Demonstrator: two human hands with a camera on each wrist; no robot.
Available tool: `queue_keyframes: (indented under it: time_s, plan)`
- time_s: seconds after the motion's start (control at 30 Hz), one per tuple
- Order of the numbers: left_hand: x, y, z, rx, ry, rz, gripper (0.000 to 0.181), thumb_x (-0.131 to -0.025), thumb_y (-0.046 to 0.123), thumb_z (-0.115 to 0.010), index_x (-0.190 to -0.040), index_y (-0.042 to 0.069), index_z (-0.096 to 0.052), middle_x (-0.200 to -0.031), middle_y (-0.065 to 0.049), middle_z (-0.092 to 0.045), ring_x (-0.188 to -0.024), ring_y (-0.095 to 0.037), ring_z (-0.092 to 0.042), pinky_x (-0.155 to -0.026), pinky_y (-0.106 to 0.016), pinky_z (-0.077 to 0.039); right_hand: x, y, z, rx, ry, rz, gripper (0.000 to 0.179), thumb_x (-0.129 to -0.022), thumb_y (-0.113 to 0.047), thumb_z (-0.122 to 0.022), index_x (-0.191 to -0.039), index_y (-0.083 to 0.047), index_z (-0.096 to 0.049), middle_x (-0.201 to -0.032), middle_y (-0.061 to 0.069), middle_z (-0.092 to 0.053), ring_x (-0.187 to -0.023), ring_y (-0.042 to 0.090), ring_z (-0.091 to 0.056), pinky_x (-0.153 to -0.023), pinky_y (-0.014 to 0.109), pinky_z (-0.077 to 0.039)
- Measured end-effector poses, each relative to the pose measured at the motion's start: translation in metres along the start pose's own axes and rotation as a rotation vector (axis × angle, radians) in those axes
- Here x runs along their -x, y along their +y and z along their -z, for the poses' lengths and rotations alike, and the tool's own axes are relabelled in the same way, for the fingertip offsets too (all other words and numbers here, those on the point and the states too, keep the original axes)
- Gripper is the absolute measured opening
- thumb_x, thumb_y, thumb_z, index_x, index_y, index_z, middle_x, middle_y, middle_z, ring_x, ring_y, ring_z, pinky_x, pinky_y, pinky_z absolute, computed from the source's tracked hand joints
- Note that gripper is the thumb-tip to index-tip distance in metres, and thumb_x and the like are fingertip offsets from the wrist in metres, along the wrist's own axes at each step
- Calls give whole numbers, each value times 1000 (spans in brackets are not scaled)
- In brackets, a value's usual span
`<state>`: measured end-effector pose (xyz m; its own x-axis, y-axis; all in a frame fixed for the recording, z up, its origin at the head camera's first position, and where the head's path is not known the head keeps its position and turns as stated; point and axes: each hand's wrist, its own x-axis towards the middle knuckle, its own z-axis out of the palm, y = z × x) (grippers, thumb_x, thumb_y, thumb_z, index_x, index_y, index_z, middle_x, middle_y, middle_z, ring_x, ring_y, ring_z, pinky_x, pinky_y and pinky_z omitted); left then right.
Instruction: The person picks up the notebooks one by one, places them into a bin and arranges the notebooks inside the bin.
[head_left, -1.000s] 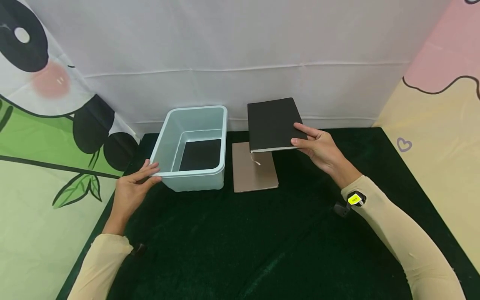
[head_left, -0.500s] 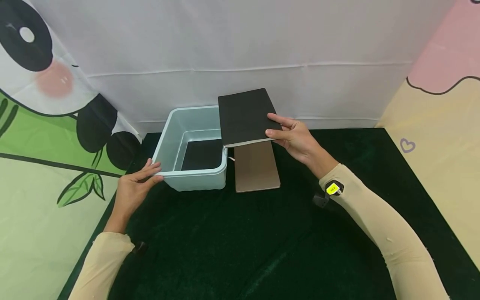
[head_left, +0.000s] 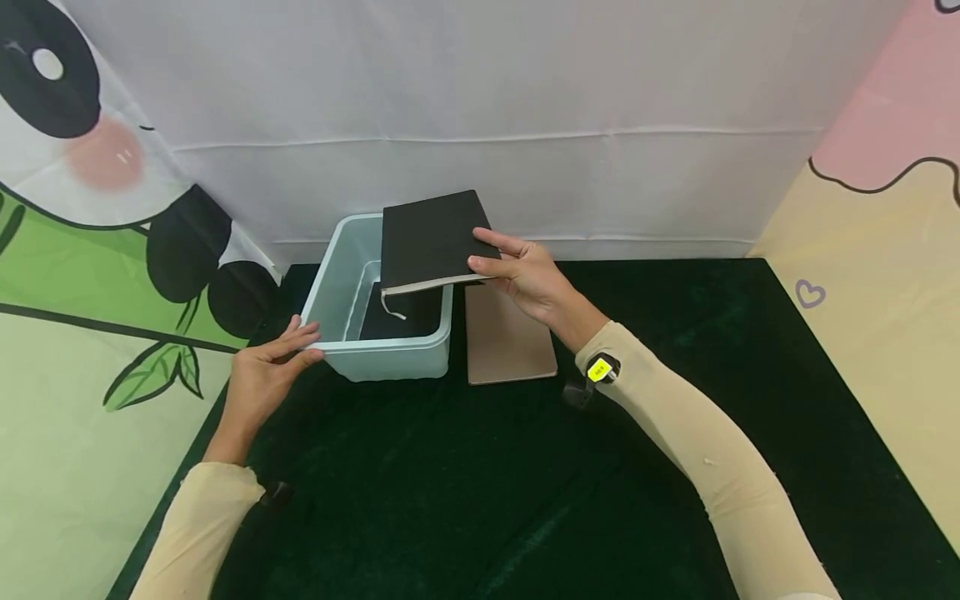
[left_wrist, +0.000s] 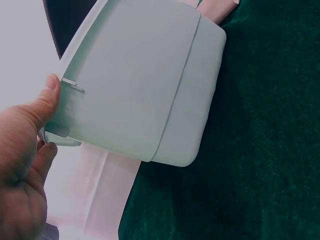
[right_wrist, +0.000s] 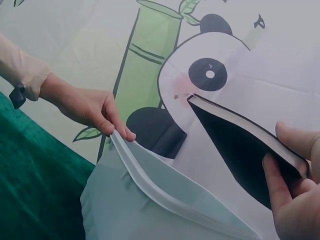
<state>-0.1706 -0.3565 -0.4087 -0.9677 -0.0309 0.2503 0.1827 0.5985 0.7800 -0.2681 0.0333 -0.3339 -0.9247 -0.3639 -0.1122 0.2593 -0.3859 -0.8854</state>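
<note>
My right hand (head_left: 528, 279) pinches a black notebook (head_left: 435, 237) by its right edge, thumb on top, and holds it over the light blue plastic bin (head_left: 390, 362). A thin white ribbon bookmark (head_left: 390, 308) dangles from the notebook's near corner. Inside the bin, a flat black item (head_left: 416, 321) lies on the bottom, partly hidden by the held notebook. My left hand (head_left: 262, 375) grips the bin's near left corner; in the left wrist view, the thumb (left_wrist: 49, 97) lies against the wall right below the rim. A tan notebook (head_left: 510, 342) lies right of the bin.
Dark green velvet cloth (head_left: 450, 483) covers the table. A white curtain (head_left: 525, 100) hangs close behind the bin. Printed cartoon cloth (head_left: 97, 275) borders the left side, and a pink and yellow one (head_left: 877, 275) the right.
My right hand has carried the black notebook leftward, from above the tan notebook to above the bin, uncovering most of the tan one. My left hand has stayed on the bin's corner.
</note>
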Motion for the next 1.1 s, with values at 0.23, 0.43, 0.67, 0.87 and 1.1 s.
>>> queue_keyframes:
  time_s: [0.23,0.43,0.67,0.87,1.1]
  plan:
    - [2,0,0,12,7,13,40,-93,20,-77,-128,2,-70,-142,-3,-61,-147,-13,-39,-118,-50,-32,-19,14,-21,15,26,-15,55,-89,6,-74,-140,-11,-64,-170,3,-19,-137,17,-51,-94,27,-57]
    - [2,-2,0,19,7,5,40,-93,19,-77,-128,1,-70,-142,-3,-61,-147,-13,-39,-119,-55,-30,-30,27,-33,63,23,-35,56,-89,1,-77,-141,-12,-62,-169,2,-25,-145,18,-44,-108,36,-49]
    - [3,-1,1,26,14,-9,39,-92,18,-77,-128,2,-71,-141,-4,-62,-146,-12,-40,-119,-51,-31,-41,36,-45,88,15,-65,59,-88,0,-79,-142,-11,-61,-167,6,-30,-130,20,-60,-111,36,-46]
    - [5,1,1,6,19,-8,38,-93,20,-77,-127,5,-72,-141,-2,-62,-145,-10,-41,-118,-38,-36,-50,38,-50,118,28,-100,52,-86,0,-80,-135,-14,-68,-162,7,-39,-135,22,-56,-105,33,-51]
    - [4,0,1,-12,25,-10,36,-93,20,-76,-126,7,-73,-140,-4,-63,-145,-11,-41,-105,-13,-41,-57,40,-58,126,3,-116,51,-86,0,-80,-135,-10,-67,-136,14,-65,-109,19,-72,-100,32,-55]
